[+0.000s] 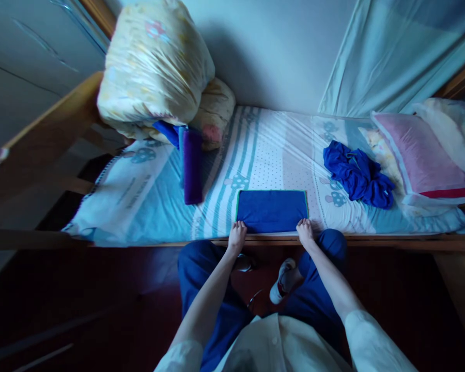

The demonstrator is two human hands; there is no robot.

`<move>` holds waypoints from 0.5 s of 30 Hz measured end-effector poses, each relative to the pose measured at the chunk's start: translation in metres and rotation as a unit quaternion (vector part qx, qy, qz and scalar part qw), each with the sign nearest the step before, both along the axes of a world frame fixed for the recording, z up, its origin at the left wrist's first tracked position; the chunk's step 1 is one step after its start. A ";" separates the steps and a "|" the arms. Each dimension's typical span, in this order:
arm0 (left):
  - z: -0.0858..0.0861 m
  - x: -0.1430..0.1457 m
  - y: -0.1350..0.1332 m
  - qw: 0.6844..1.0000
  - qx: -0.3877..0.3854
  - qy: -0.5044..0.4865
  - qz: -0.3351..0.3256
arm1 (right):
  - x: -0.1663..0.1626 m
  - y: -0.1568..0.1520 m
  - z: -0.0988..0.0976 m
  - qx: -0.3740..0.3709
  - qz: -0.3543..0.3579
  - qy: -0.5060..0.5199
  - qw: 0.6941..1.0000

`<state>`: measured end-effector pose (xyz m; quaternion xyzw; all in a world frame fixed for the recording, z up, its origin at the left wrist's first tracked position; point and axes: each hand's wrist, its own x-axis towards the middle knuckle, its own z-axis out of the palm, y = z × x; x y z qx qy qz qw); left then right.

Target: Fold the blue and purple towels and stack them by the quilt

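Note:
A blue cloth (272, 211) with a thin green edging lies flat as a rectangle near the front edge of the bed. At its near left corner my left hand (237, 235) is closed, the fingers curled on the fabric. My right hand (305, 231) grips the near right corner in the same way. To the left lies a folded purple cloth (192, 166), a narrow strip beside the bedding pile. A crumpled blue cloth (356, 173) sits in a heap to the right.
A large floral quilt (155, 67) is piled at the bed's left end. At the right end is a pink pillow (430, 152). A wooden rail (42, 124) rises at the left, and a pale curtain (395, 57) hangs behind. My knees are against the bed's front board (387, 242).

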<state>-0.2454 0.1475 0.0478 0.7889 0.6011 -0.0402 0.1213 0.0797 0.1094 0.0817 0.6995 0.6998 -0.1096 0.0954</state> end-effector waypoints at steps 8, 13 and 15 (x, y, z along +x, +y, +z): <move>0.009 -0.002 0.001 1.000 -0.003 -0.009 0.015 | -0.002 0.003 0.021 -0.010 0.013 -0.034 0.999; 0.020 -0.010 -0.012 1.000 0.005 -0.023 0.013 | 0.000 -0.010 0.035 -0.018 0.016 -0.037 0.999; 0.023 -0.012 -0.018 1.000 0.009 -0.028 0.012 | 0.000 -0.015 0.039 -0.020 0.014 -0.033 0.999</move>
